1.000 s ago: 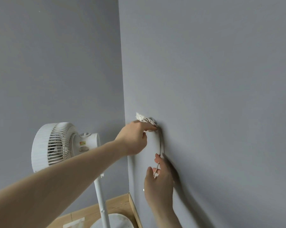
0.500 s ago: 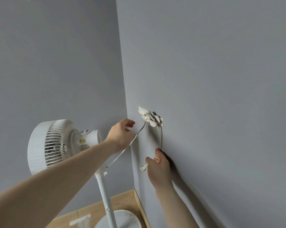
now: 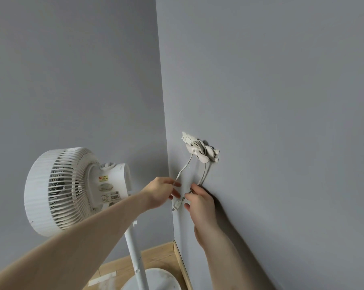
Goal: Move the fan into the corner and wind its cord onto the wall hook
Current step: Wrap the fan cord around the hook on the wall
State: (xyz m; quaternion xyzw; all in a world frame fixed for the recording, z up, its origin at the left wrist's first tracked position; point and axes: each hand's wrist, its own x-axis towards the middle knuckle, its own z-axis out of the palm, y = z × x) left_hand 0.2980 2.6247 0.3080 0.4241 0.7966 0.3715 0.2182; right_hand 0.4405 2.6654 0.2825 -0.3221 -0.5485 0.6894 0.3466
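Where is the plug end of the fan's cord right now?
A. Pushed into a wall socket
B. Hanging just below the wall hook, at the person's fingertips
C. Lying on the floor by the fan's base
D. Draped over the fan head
B: the plug dangles under the hook, between the left hand and the right hand.

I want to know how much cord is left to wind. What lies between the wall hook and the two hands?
In the head view, two loose cord strands hang down bare grey wall from the wall hook, one to the left hand, one to the right hand.
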